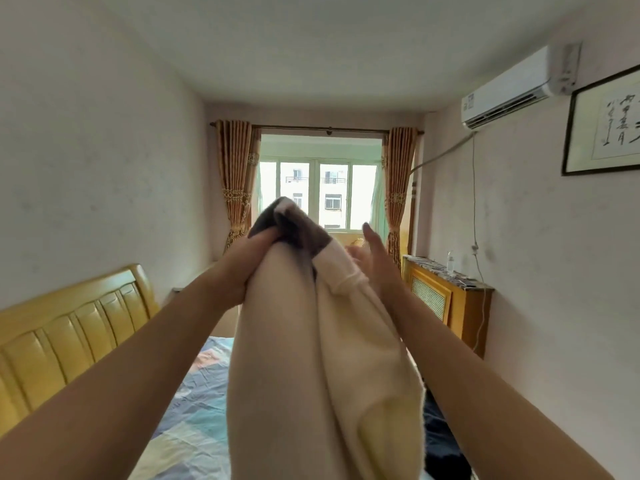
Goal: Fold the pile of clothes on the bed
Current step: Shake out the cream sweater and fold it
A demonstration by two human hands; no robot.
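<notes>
A cream garment [294, 358] with a dark brown band at its top hangs lengthwise in front of me, raised high above the bed. My left hand [249, 265] grips the bunched top of the garment just below the brown band. My right hand [377, 261] is beside the garment's upper right edge with its thumb and fingers straight; its palm lies against the cloth. A dark garment [440, 431] lies on the bed at lower right, partly hidden behind the cream one.
The bed [194, 403] has a pastel patchwork sheet and a yellow padded headboard [69, 334] at left. A wooden radiator cover [446, 296] with a bottle stands at right under an air conditioner [512, 88]. A curtained window [318, 188] is straight ahead.
</notes>
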